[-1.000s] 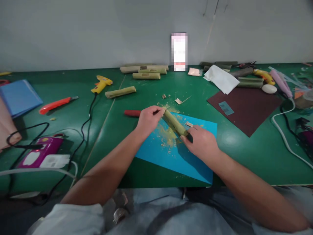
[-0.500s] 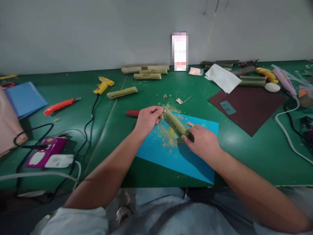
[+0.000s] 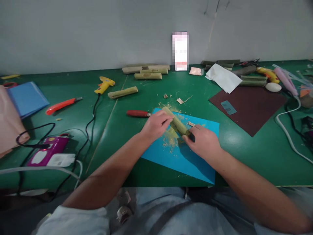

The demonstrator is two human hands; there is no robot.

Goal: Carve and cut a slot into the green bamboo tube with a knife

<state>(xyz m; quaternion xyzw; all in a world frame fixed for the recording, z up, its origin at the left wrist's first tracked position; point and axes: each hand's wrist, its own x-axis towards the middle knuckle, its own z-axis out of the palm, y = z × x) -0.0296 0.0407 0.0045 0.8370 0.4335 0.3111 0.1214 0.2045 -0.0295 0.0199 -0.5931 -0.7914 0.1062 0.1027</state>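
Observation:
A split-looking piece of bamboo [image 3: 181, 123] slants over a blue sheet [image 3: 195, 163] strewn with pale shavings. My right hand [image 3: 204, 140] is closed round its near end, where a black part [image 3: 192, 137] shows by the thumb. A small pale, metal-like tip [image 3: 191, 124] pokes out beyond the fingers; what it belongs to is hidden. At the bamboo's left side, my left hand [image 3: 158, 124] is closed with fingertips pinched against its edge. Left of that hand, a red-handled tool [image 3: 138, 113] lies on the green table, its far part hidden.
Cut bamboo pieces [image 3: 148, 76] lie by the wall, another piece [image 3: 123, 92] nearer. Left are a yellow glue gun [image 3: 104, 85], a red utility knife [image 3: 61, 106] and a purple power strip [image 3: 50, 150] with cables. A brown sheet [image 3: 249, 111] and white paper [image 3: 223, 78] are right.
My left hand has slid from the bamboo's far tip toward me along its left side, uncovering more of the red-handled tool. The right hand has hardly moved.

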